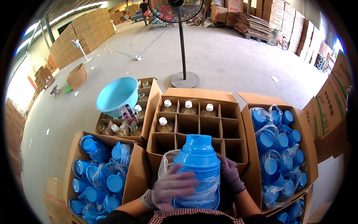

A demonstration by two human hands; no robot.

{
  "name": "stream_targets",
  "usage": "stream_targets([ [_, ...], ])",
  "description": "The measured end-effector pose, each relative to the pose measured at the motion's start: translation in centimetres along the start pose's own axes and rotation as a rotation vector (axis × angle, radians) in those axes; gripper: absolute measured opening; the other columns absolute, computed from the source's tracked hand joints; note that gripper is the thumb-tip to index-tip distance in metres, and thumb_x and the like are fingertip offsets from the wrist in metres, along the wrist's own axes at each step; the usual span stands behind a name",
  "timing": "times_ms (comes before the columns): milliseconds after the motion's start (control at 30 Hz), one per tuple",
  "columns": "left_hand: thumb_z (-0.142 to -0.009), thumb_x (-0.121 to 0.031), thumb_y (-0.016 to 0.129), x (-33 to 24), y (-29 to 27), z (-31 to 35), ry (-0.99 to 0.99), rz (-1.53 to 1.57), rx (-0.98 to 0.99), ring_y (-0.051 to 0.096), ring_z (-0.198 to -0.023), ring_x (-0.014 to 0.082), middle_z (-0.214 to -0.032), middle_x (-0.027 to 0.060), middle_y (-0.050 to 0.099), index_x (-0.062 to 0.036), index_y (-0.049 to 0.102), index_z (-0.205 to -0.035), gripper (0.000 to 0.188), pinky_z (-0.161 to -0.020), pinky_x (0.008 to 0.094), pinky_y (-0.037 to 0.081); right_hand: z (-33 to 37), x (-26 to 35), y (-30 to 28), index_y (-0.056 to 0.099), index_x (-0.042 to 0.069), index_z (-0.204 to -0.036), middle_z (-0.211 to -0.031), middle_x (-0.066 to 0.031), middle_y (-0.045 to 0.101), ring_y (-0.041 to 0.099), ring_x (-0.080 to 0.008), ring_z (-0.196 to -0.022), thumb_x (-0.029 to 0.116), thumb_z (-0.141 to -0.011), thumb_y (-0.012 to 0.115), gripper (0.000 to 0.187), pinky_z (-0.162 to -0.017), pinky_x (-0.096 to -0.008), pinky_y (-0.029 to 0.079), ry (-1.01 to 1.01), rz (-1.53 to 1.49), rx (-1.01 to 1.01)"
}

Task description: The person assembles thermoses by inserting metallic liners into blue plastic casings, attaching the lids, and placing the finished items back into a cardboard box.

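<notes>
Close to my body stands a blue plastic thermos flask body (197, 160), upright, with clear plastic film around its lower part. My left hand (173, 189), in a greyish-purple glove, lies across its front left side; the fingers are stretched out and a little blurred. On the flask's right side, my gloved right hand (231, 174) grips it, with the fingertips partly hidden. More clear film (166, 164) bunches up at the flask's left. Just beyond is a divided cardboard box (199, 94) with several white-capped glass liners (188, 108) in its far and left cells.
Open boxes of blue lids and cups flank me at left (95, 194) and right (276, 160). A light-blue basin (117, 95) and a phone (128, 115) rest on another bottle box. A standing fan (182, 48) rises ahead. Stacked cartons (84, 31) and another person (144, 11) are farther off.
</notes>
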State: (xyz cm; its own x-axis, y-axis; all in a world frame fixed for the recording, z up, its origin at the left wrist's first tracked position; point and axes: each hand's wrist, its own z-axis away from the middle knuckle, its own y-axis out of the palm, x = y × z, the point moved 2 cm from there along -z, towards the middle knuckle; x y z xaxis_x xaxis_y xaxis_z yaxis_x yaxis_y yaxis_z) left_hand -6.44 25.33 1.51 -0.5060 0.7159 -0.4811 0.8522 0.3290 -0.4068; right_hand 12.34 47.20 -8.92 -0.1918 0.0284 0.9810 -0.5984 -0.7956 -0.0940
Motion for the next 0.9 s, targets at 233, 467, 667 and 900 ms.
stream_targets([
  [233, -0.104, -0.055, 0.043, 2.0, -0.2, 0.0, -0.386, 0.003, -0.055, 0.046, -0.145, 0.0430, -0.151, 0.0288, 0.052, 0.0056, 0.052, -0.148, 0.075, -0.126, 0.0499, 0.021, 0.4, 1.3, 0.2, 0.047, -0.007, -0.151, -0.145, -0.0241, 0.060, 0.058, -0.0322, -0.136, 0.017, -0.108, 0.046, 0.050, -0.117, -0.0405, 0.043, -0.289, 0.172, 0.034],
  [467, -0.104, -0.070, 0.031, 3.9, 0.0, 2.6, -0.724, 0.032, -0.256, 0.054, -0.138, 0.0387, -0.141, 0.0294, 0.060, 0.0116, 0.042, -0.150, 0.094, -0.126, 0.0502, 0.023, 2.9, 7.3, 4.5, 0.048, -0.008, -0.150, -0.157, -0.0281, 0.046, 0.044, -0.0359, -0.148, 0.032, -0.106, 0.047, 0.060, -0.123, -0.0443, 0.032, -0.815, 0.176, -0.128],
  [667, -0.102, -0.069, 0.039, 2.0, -1.4, 1.8, -0.354, -0.168, -0.203, 0.059, -0.132, 0.0397, -0.137, 0.0294, 0.062, 0.0064, 0.067, -0.130, 0.085, -0.123, 0.0518, 0.025, 1.5, 6.3, 4.2, 0.044, -0.005, -0.153, -0.156, -0.0260, 0.047, 0.046, -0.0345, -0.145, 0.056, -0.111, 0.026, 0.077, -0.121, -0.0449, 0.034, -0.456, -0.017, -0.069],
  [900, -0.104, -0.060, 0.040, 1.5, -0.7, 1.4, -0.218, -0.097, -0.136, 0.058, -0.132, 0.0375, -0.145, 0.0263, 0.057, 0.0058, 0.053, -0.147, 0.080, -0.122, 0.0519, 0.030, 0.1, -0.7, 1.2, 0.049, -0.006, -0.148, -0.146, -0.0235, 0.057, 0.055, -0.0314, -0.134, 0.047, -0.111, 0.040, 0.066, -0.115, -0.0439, 0.042, 0.036, -0.249, 0.005],
])
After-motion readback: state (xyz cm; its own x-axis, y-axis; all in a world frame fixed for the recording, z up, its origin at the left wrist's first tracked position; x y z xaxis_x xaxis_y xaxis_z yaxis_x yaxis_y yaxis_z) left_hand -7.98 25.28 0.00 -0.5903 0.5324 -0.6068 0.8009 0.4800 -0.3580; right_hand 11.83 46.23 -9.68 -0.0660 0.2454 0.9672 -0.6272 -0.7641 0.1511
